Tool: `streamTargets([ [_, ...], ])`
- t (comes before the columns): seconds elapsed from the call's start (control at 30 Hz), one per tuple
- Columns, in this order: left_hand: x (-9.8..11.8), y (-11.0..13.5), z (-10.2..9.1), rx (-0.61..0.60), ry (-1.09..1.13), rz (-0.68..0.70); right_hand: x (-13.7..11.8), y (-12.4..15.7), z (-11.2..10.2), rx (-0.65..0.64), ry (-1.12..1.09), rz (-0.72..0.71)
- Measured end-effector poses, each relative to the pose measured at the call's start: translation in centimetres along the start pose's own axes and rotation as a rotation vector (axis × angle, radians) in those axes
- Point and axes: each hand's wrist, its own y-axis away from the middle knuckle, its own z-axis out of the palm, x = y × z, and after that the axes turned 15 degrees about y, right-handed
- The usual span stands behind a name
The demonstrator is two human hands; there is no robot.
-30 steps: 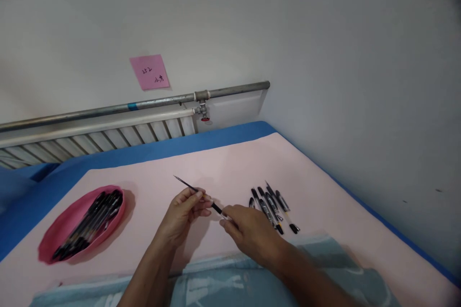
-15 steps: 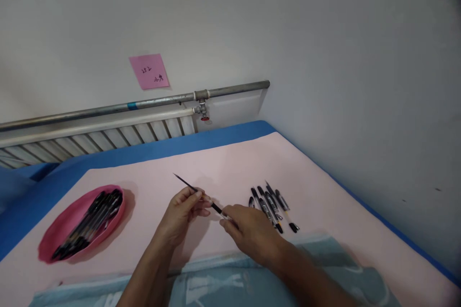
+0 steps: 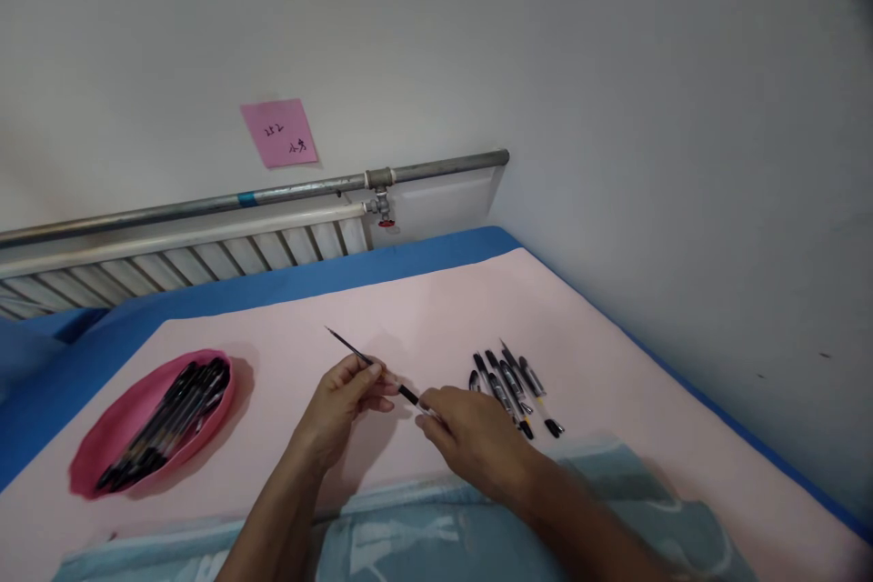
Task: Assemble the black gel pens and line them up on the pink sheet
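My left hand pinches a thin dark pen refill, its fine tip pointing up and to the left. In my right hand is a pen barrel with a black grip section, its rear end hidden by the fingers. Refill and barrel lie roughly in one line between the hands; my left fingers hide how they meet. Right of my right hand, several pens and pen parts lie on the pink surface, some overlapping. Both hands are closed, a little above that surface.
A pink oval basket at the left holds several black and clear pens. A light-blue patterned cloth lies along the near edge. Behind stand a white radiator and a metal pipe; a wall rises at the right.
The hands, refill and barrel hold almost the same pose. The whole view has shifted very slightly.
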Motion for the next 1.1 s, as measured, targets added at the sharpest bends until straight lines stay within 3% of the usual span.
streamTargets([
  [0.2, -0.4, -0.1, 0.0, -0.041, -0.058, -0.014, -0.1, 0.0, 0.0, -0.011, -0.023, -0.001],
  [0.43, -0.3, 0.9, 0.7, -0.239, -0.150, -0.029, -0.5, -0.1, 0.1, 0.071, -0.186, 0.029],
  [0.7, -0.2, 0.6, 0.3, -0.101, -0.046, 0.074, 0.5, -0.5, 0.2, 0.195, -0.261, 0.077],
  [0.83, -0.4, 0.6, 0.4, -0.072, -0.095, 0.100, 2.1, -0.4, -0.7, 0.321, -0.324, 0.164],
  [0.97, -1.4, 0.7, 1.1, -0.074, -0.282, 0.129, 3.8, 0.2, -2.3, 0.538, -0.474, 0.338],
  [1.1, -3.1, 0.9, 3.2, -0.204, -0.604, 0.165, 4.6, 0.7, -3.1, 0.651, -0.535, 0.400],
])
